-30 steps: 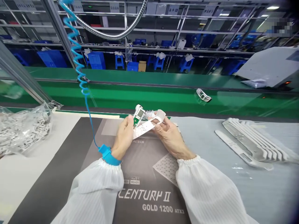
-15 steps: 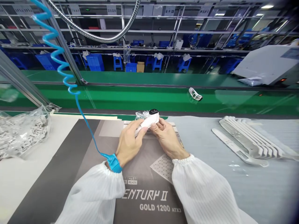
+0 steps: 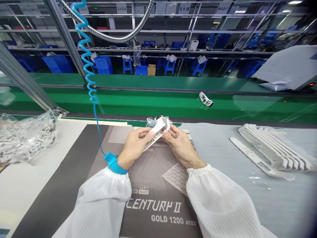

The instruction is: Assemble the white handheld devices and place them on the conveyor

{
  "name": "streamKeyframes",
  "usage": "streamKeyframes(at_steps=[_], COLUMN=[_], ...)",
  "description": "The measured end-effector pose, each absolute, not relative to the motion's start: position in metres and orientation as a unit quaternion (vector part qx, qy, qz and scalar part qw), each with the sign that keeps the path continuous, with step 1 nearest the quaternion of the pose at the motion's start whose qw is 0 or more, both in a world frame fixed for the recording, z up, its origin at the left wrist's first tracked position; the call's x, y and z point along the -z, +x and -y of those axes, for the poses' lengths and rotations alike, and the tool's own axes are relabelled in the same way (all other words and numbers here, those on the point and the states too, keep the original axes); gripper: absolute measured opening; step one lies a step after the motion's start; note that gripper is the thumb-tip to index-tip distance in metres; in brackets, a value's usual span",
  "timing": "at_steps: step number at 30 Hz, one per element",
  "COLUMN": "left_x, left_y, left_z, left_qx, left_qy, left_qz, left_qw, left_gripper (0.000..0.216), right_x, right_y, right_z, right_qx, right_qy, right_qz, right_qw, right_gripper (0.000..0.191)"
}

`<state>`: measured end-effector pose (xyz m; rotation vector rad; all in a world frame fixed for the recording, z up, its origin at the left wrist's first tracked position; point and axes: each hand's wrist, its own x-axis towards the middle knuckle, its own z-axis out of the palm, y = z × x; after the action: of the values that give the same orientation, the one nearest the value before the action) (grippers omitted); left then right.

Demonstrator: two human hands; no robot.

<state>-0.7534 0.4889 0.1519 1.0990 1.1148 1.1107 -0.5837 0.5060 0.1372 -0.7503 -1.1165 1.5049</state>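
Both my hands hold one long white plastic device over a grey printed cardboard sheet. My left hand grips its lower part, fingers curled round it. My right hand pinches its upper end, where a dark tip shows. A small clear plastic bag lies just behind the device. A blue wrist strap with a coiled blue cord sits on my left wrist.
A row of white plastic shells lies at the right on grey foam. A clear bag of small white parts sits at the left. Behind runs a green conveyor with one white part on it. A grey machine stands far right.
One second ago the green board and the white shell were held apart; now they are together as one closed piece, tilted up between both hands.
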Motion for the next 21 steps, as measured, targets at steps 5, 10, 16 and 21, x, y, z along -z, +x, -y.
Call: streamKeyframes(at_steps=[5, 10, 16, 21], left_x=[-0.152, -0.152, -0.151, -0.154], left_y=[-0.753, -0.748, -0.738, -0.717], left_z=[-0.490, -0.483, -0.472, -0.459], left_qx=[-0.479, -0.479, -0.421, -0.208], left_qy=[0.465, 0.588, 0.715, 0.804], left_qz=[-0.503, -0.482, -0.482, -0.536], left_qw=[0.549, 0.439, 0.281, 0.153], left_gripper=[0.034, 0.031, 0.038, 0.056], right_x=[-0.135, -0.134, -0.146, -0.152], right_y=[-0.584, -0.585, -0.591, -0.592], right_z=[-0.507, -0.506, -0.506, -0.506], right_qx=[-0.625, -0.604, -0.690, -0.754], right_qy=[-0.320, -0.343, -0.289, -0.305], right_qz=[0.472, 0.458, 0.321, 0.130], right_qw=[0.533, 0.555, 0.581, 0.567], right_gripper=[0.053, 0.054, 0.048, 0.054])
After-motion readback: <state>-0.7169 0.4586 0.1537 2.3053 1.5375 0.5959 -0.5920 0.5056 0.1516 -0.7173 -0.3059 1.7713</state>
